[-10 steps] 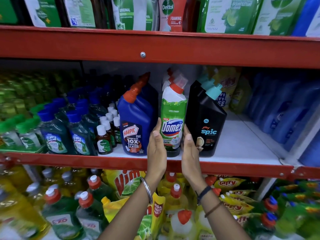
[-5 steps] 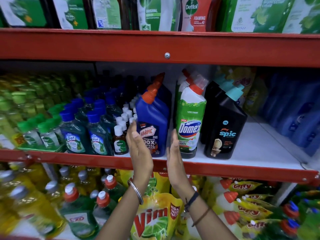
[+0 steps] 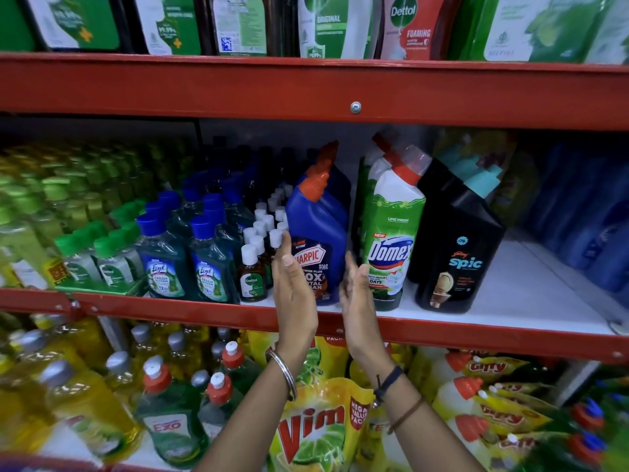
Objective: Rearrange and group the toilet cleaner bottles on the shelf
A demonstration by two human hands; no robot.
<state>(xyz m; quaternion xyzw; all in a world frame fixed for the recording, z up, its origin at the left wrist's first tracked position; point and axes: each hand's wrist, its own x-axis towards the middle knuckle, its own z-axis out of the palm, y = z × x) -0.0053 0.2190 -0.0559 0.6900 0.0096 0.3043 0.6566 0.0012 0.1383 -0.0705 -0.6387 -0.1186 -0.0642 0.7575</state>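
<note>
A blue Harpic bottle [image 3: 318, 229] with an orange-red cap stands at the front of the middle shelf [image 3: 510, 294], more blue bottles behind it. To its right stand a green-white Domex bottle [image 3: 391, 233] and a black Spic bottle [image 3: 459, 253] with a teal cap. My left hand [image 3: 292, 294] lies flat against the Harpic bottle's left side. My right hand [image 3: 355, 294] is at its right side, in the gap before the Domex bottle, fingers straight. Neither hand is closed around the bottle.
Small brown Dettol bottles [image 3: 252, 270] and green Lizol bottles [image 3: 163, 264] crowd the shelf left of the Harpic. Blue bottles [image 3: 585, 212] blur at far right. A red shelf beam [image 3: 306, 93] runs above. Vim pouches [image 3: 316, 434] and dish-liquid bottles fill the lower shelf.
Both hands left the Domex bottle and moved left. They now flank the Harpic bottle. The view has shifted so the bottles sit further right in frame.
</note>
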